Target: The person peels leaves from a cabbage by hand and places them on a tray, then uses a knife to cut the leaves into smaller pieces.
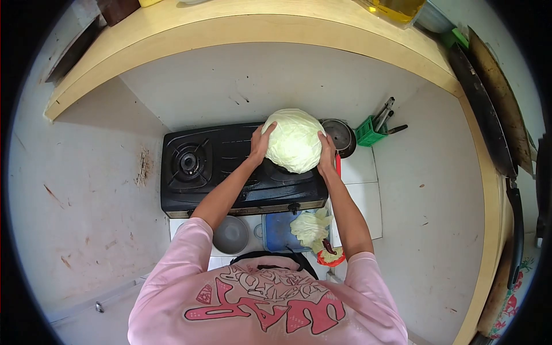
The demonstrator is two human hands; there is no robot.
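A large pale green cabbage [294, 141] is held up between my two hands, above the right part of a black gas stove [230, 150]. My left hand [261, 142] presses on its left side, and my right hand [326, 150] presses on its right side. Both hands are curved round it, with the fingers partly hidden. Loose cabbage leaves [310, 229] lie at the right end of a blue board [279, 231] in front of the stove. Beside them, a small red container [330, 261] holds pale pieces, with a dark red item [329, 247] at its edge.
A grey bowl [230, 234] sits left of the board. Behind the stove's right end are a small dark pan [338, 137] and a green basket [368, 132] with utensils. A wooden shelf [276, 31] curves overhead. Dark pans [483, 109] hang at the right.
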